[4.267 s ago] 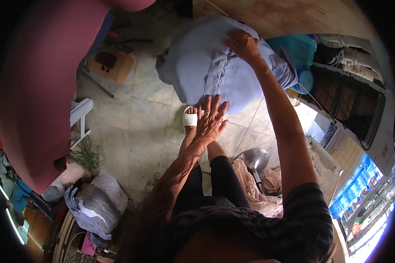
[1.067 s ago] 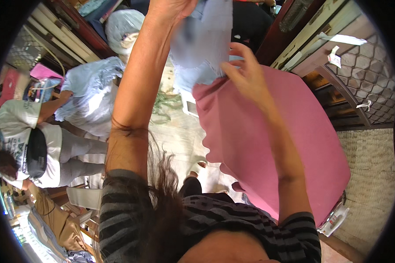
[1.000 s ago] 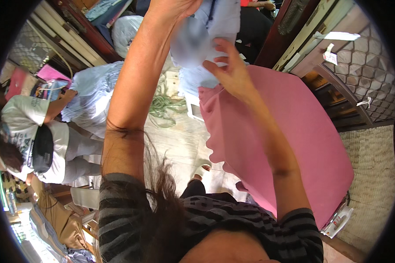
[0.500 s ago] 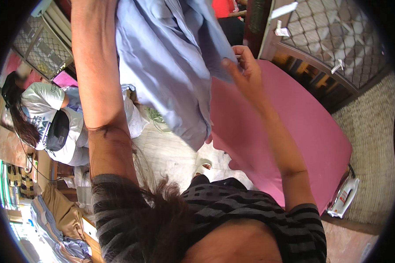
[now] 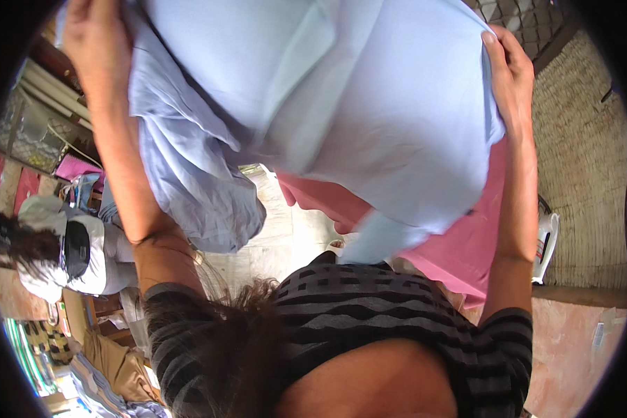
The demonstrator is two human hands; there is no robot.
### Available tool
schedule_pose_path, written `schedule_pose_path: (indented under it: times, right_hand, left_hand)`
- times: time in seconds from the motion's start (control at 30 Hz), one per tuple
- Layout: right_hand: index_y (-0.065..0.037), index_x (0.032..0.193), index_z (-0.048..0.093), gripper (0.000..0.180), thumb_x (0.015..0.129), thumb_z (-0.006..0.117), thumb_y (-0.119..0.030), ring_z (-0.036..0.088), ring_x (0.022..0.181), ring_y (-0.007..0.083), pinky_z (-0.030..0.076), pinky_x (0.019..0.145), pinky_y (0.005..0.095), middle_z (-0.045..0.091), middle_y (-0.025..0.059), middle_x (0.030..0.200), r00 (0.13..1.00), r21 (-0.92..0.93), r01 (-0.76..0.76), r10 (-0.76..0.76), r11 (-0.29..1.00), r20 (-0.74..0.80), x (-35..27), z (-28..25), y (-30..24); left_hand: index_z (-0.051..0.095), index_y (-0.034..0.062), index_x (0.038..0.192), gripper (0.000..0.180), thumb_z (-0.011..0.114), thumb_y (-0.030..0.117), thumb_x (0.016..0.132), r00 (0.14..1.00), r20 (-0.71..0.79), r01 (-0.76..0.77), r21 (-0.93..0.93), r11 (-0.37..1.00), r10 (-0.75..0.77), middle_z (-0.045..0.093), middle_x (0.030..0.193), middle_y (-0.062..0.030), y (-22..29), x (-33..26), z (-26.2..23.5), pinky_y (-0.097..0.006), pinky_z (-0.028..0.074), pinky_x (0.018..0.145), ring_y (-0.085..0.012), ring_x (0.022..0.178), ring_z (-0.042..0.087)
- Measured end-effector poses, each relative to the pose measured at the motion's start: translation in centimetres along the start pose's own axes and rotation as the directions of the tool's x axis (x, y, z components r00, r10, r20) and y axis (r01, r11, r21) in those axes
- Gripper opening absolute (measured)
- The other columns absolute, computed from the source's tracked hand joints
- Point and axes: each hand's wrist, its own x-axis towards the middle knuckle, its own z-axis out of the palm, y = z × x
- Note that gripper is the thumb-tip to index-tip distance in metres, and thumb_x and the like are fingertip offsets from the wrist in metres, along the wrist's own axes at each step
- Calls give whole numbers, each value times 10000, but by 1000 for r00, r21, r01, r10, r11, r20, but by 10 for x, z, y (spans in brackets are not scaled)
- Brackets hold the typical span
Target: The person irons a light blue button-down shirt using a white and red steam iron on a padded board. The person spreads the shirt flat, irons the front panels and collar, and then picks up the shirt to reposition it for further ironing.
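A light-blue shirt (image 5: 397, 104) hangs spread between my two hands, its upper part running out of the view. My left hand (image 5: 101, 42) grips it at the upper left, with some fingers cut off or behind the cloth. At the upper right, my right hand (image 5: 512, 76) pinches the shirt's edge between thumb and fingers. Bunched cloth droops below my left forearm, and a loose, blurred corner dangles near my waist. Beneath the shirt's right side lies a pink cloth-covered board (image 5: 460, 261), partly hidden.
A white iron-like appliance (image 5: 547, 247) stands at the board's right side. To the left, another person (image 5: 83, 244) in a white top bends over. Folded clothes (image 5: 104, 383) lie at the lower left. A woven mat (image 5: 578, 160) covers the right side; pale floor tiles (image 5: 265, 216) show below the shirt.
The shirt has gone from hanging gathered to spread wide. My left hand has come into view at the upper left; my right hand has moved right and up and now grips the shirt's edge.
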Motion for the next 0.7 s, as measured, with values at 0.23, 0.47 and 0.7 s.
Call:
schedule_pose_path:
  times: [0.23, 0.47, 0.7]
  right_hand:
    - [-80, 1130, 658, 260, 872, 658, -119, 639, 963, 329, 534, 815, 378, 665, 146, 1057, 974, -717, 220, -106, 662, 201, -5, 66, 148]
    - [-9, 985, 658, 147, 857, 679, -80, 646, 811, 266, 530, 746, 360, 650, 164, 943, 829, -348, -214, 358, 913, 430, -183, 57, 139]
    - [-84, 1097, 669, 434, 685, 805, -111, 584, 1088, 304, 481, 937, 381, 597, 121, 1166, 776, -340, -296, 432, 893, 460, -233, 27, 103]
  left_hand:
    - [632, 32, 1141, 347, 704, 172, 832, 912, 376, 164, 30, 986, -163, 586, 1236, -172, -158, -208, 163, -368, 496, 810, -294, 1090, 556]
    - [671, 108, 1159, 410, 755, 140, 759, 507, 794, 517, 30, 855, -335, 517, 1345, -157, -122, -374, 149, -400, 376, 1043, -334, 1257, 475]
    - [734, 230, 1002, 342, 795, 183, 668, 552, 806, 379, -14, 925, -214, 523, 1321, -90, -87, -372, 129, -515, 298, 1059, -371, 1295, 425]
